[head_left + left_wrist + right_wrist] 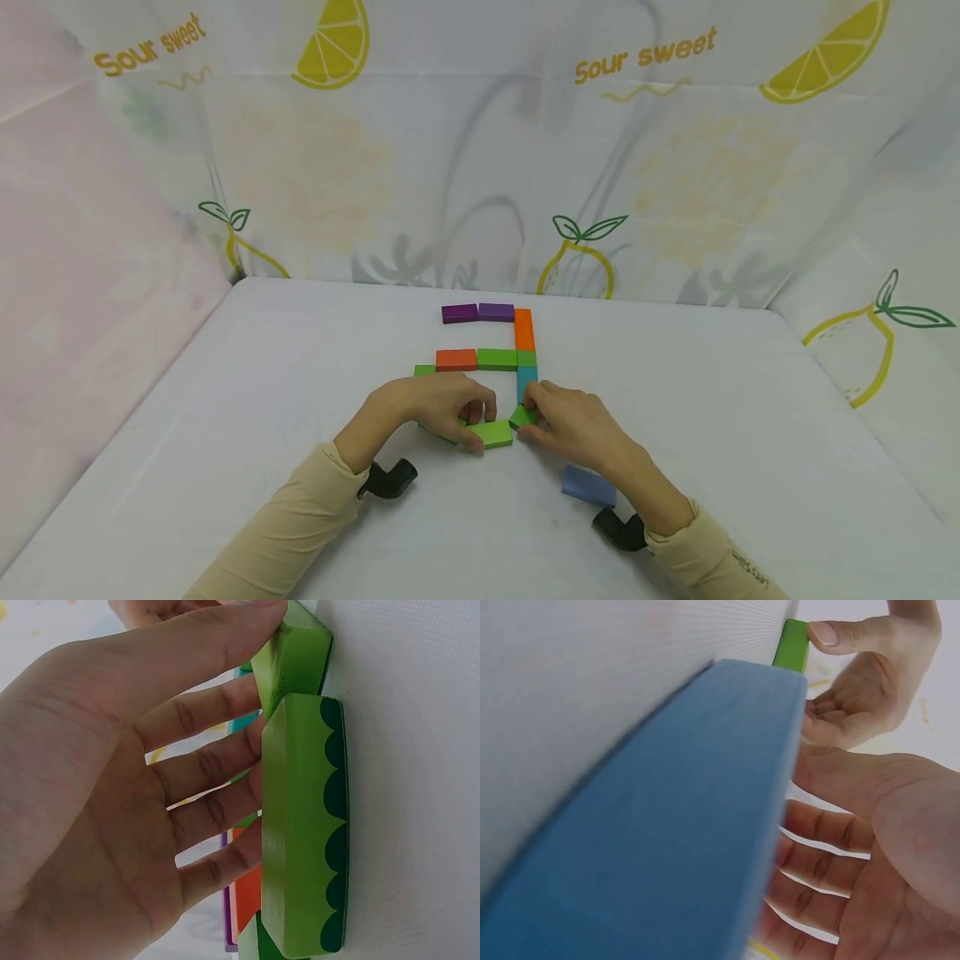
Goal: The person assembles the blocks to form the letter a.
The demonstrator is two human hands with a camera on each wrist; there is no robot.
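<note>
In the head view my left hand (442, 402) pinches a light green block (495, 433) between thumb and fingers. A longer green block with dark green scallops (307, 825) lies beside it, mostly under that hand. My right hand (581, 425) pinches a small green block (522, 417), turned at an angle and slightly apart from the light green one. Beyond that is a teal block (527, 385), partly covered by the right fingers. In the right wrist view a blue block (667, 802) fills the foreground, and the left thumb touches the light green block's edge.
Beyond the hands, the row continues with green (497, 359), orange-red (456, 360), orange (523, 329), violet (497, 312) and dark purple (460, 314) blocks. Another green block (424, 369) shows behind the left hand. All lie on a white-covered table (300, 350) with a printed curtain behind.
</note>
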